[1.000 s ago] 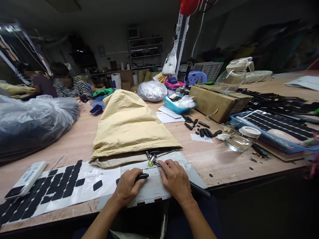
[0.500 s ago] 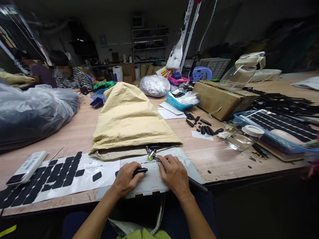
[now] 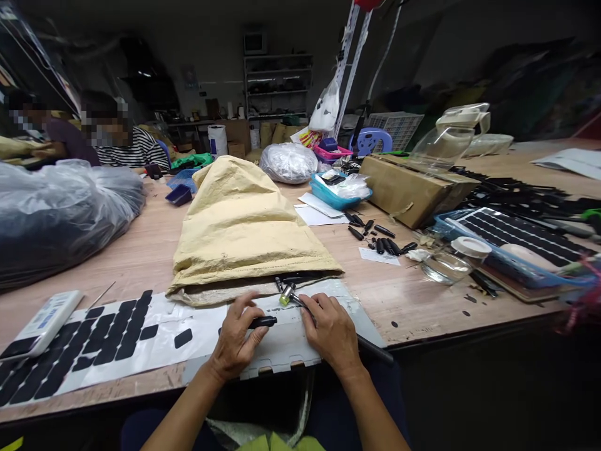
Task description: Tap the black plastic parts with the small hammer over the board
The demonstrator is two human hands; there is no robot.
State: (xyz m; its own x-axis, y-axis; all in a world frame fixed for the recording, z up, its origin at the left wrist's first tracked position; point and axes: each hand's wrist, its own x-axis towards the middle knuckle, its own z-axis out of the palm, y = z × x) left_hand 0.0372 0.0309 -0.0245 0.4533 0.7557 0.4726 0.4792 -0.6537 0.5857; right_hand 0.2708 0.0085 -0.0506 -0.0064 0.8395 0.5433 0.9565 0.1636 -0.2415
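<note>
On the grey board (image 3: pixel 291 341) at the table's front edge lies a short black cylindrical part (image 3: pixel 263 322). My left hand (image 3: pixel 238 338) is beside and partly over it, fingers raised and spread. My right hand (image 3: pixel 330 326) is wrapped round the handle of a small hammer (image 3: pixel 287 294) with a metal and yellow-green head; its black grip sticks out to the right below the wrist. The beige sack (image 3: pixel 248 225) lies beyond both hands, its mouth towards me, with dark parts showing inside the opening.
A white sheet with black patches (image 3: pixel 197 326) and a white box (image 3: pixel 47 319) lie left. Several black parts (image 3: pixel 382 244), a jar (image 3: pixel 451 260), a cardboard box (image 3: pixel 413 188) and a blue tray (image 3: pixel 521 250) are right. Two people sit at far left, behind a large plastic bag (image 3: pixel 66 213).
The fingers of my left hand have lifted and spread from around the black part. My right hand still holds the hammer. The view has shifted slightly.
</note>
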